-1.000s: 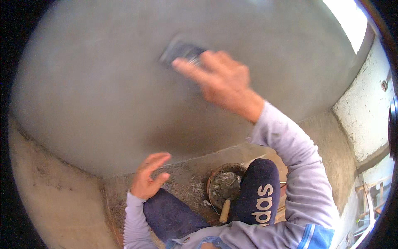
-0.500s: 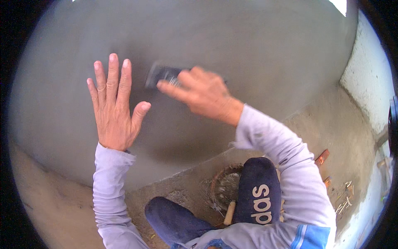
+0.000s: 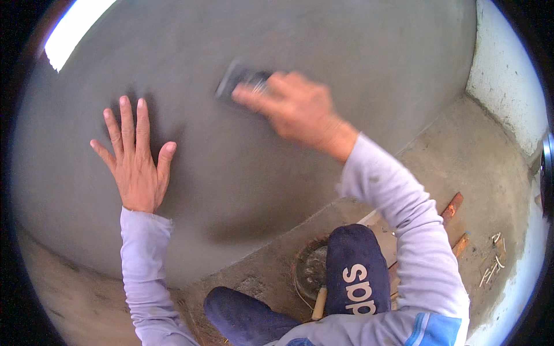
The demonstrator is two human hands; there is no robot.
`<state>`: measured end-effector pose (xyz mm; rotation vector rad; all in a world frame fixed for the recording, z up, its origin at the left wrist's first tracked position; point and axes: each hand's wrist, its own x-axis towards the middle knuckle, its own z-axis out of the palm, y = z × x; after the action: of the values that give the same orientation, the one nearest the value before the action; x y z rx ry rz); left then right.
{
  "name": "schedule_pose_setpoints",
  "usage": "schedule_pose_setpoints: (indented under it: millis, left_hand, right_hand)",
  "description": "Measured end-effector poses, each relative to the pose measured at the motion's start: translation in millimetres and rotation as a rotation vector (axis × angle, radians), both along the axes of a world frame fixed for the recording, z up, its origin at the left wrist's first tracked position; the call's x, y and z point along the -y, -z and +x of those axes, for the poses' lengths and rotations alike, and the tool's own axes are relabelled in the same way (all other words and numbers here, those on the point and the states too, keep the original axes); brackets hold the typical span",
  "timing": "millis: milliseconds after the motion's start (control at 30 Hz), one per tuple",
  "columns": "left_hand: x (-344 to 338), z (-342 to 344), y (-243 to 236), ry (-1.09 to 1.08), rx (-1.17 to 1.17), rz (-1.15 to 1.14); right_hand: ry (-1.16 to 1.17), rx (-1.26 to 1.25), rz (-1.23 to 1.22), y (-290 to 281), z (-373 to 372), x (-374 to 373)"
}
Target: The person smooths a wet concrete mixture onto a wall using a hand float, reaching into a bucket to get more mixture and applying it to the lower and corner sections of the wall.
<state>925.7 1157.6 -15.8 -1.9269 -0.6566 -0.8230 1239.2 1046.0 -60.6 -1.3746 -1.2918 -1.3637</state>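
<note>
A grey plastered surface (image 3: 381, 52) fills most of the view. My left hand (image 3: 137, 167) lies palm down against it on the left, fingers spread, with dark shadows beside them. My right hand (image 3: 300, 112), blurred by motion, grips a dark rectangular hand tool (image 3: 229, 78) against the same surface, right of and higher than my left hand. The tool's grip is mostly hidden under my fingers.
Between my bent knees (image 3: 352, 248) sits a round dirty container (image 3: 306, 256) with a pale cylindrical handle (image 3: 319, 303) by it. On the floor (image 3: 438, 144) at right lie rusty-brown strips (image 3: 452, 207) and several small pale sticks (image 3: 490, 271). A white wall (image 3: 502, 81) borders the right.
My left hand has risen from near my left knee to spread on the plastered surface. My right hand and tool moved down, then back up. The view has shifted, bringing a bright opening into the upper left.
</note>
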Motion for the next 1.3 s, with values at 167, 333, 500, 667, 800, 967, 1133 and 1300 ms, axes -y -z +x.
schedule_pose_setpoints:
  millis: [167, 333, 500, 667, 800, 967, 1133, 1300]
  left_hand:
    - [21, 6, -20, -0.094, -0.031, 0.077]
    - [19, 10, -4, -0.037, -0.015, -0.050]
    - [63, -34, 45, 0.376, -0.430, -0.612]
    - [89, -122, 112, 0.164, -0.693, -1.839]
    - [47, -136, 171, 0.005, -0.659, -1.975]
    - [45, -135, 217, -0.050, -1.007, -2.013]
    - [50, -155, 223, 0.155, -0.667, -2.300]
    - [29, -143, 236, 0.367, -0.659, -2.365]
  right_hand:
    - [-0.004, -0.270, 0.246, -46, 90, 44]
    - [0.069, -0.196, 0.096, -7, 34, 14]
    - [-0.045, -0.159, -0.046, 1, 49, 18]
    - [-0.083, -0.482, 0.431, -45, 104, 34]
    - [-0.097, -0.173, 0.180, -25, -53, -29]
    - [-0.126, 0.133, -0.093, -42, -71, -19]
    - [-0.021, -0.231, 0.344, -49, 19, -17]
    - [-0.101, 0.064, -0.184, -19, -101, -40]
